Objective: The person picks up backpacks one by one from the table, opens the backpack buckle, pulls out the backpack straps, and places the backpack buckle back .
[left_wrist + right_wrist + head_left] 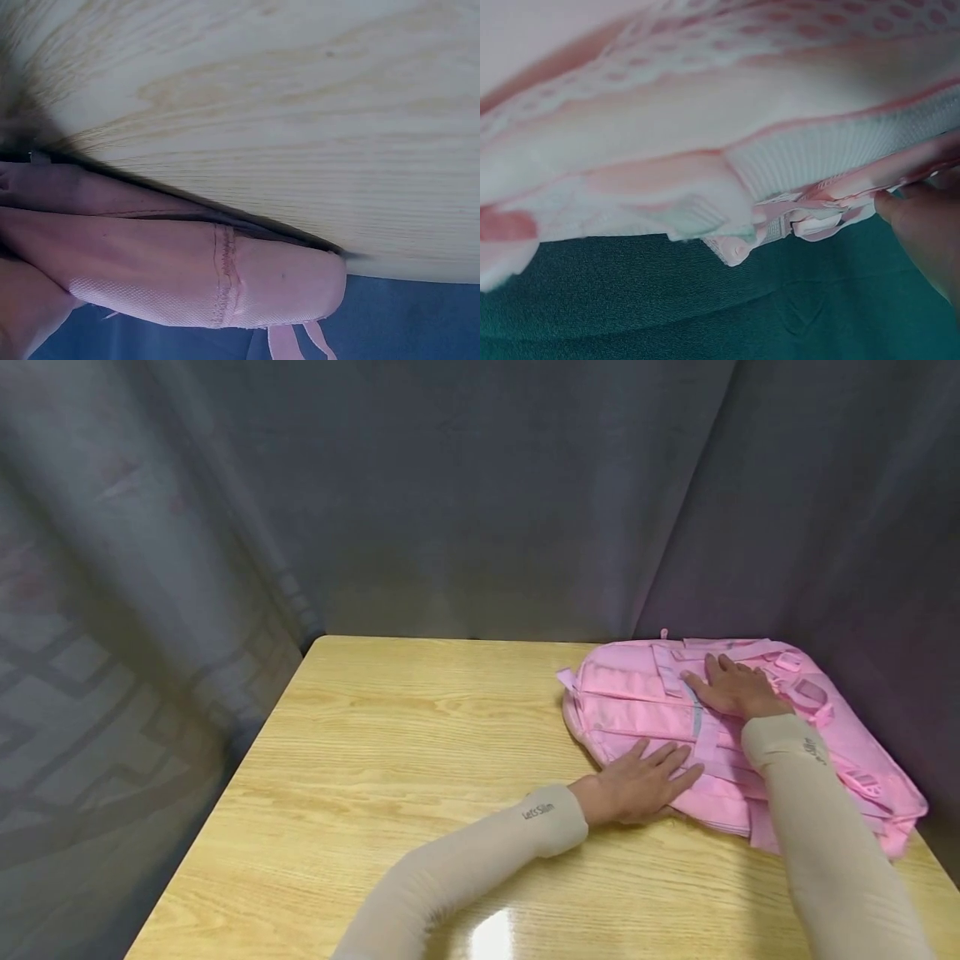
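Pink backpack lying flat, strap side up, at the far right of the tabletop. Left hand flat on its near edge, right hand flat on the straps, fingers straight, neither grip clenched. Apparently mid-smoothing or steadying; next, probably a firm hold on a strap or edge.

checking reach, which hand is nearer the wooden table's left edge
Left. The left hand rests flat on the pink fabric backpack's near edge; the right hand lies farther right, atop it.

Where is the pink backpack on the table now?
In the head view, the pink backpack lies flat at the wooden table's far right corner, under the left hand and right hand.
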Action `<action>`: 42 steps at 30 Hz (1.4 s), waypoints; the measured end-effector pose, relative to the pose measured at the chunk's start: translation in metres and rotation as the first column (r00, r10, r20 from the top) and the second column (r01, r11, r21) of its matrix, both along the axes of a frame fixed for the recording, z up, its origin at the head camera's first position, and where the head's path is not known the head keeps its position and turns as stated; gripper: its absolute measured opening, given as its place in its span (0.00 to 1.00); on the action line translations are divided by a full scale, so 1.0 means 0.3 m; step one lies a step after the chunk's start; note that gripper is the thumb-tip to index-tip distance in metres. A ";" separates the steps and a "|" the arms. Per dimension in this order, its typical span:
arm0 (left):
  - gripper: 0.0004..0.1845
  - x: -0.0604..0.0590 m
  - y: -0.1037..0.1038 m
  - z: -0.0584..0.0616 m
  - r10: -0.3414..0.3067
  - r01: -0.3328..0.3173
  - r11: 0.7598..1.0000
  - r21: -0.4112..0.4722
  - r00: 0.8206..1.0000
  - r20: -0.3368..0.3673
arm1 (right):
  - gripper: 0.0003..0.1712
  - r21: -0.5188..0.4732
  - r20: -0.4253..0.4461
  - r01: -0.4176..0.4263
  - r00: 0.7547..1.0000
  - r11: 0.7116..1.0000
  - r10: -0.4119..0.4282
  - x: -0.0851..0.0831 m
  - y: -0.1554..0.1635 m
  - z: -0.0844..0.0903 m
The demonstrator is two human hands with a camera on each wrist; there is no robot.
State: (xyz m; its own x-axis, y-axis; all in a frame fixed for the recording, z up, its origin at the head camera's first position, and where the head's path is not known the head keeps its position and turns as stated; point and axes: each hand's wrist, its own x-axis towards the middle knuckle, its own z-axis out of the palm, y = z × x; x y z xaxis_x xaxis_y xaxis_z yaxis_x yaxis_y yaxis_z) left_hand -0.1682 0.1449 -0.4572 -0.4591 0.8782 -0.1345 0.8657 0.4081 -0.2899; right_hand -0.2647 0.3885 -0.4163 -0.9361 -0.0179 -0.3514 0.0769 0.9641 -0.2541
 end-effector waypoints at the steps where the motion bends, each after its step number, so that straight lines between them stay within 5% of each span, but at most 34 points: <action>1: 0.34 0.000 -0.001 0.000 -0.004 0.004 1.000 -0.004 1.000 -0.008 | 0.58 0.005 0.000 -0.004 1.000 1.000 0.004 0.000 0.000 -0.001; 17: 0.33 -0.008 -0.049 0.000 -0.038 0.037 0.999 0.027 0.999 0.006 | 0.59 0.080 -0.014 -0.029 0.999 0.996 0.030 -0.004 -0.017 0.001; 32: 0.32 -0.079 -0.171 -0.024 -0.086 0.083 0.994 0.076 0.996 0.032 | 0.59 0.181 -0.086 -0.077 0.992 0.981 0.093 0.010 -0.053 0.023; 42: 0.32 -0.128 -0.257 -0.033 -0.082 0.077 0.992 0.099 0.996 0.042 | 0.60 0.188 -0.055 -0.073 0.995 0.979 0.085 -0.003 -0.071 0.029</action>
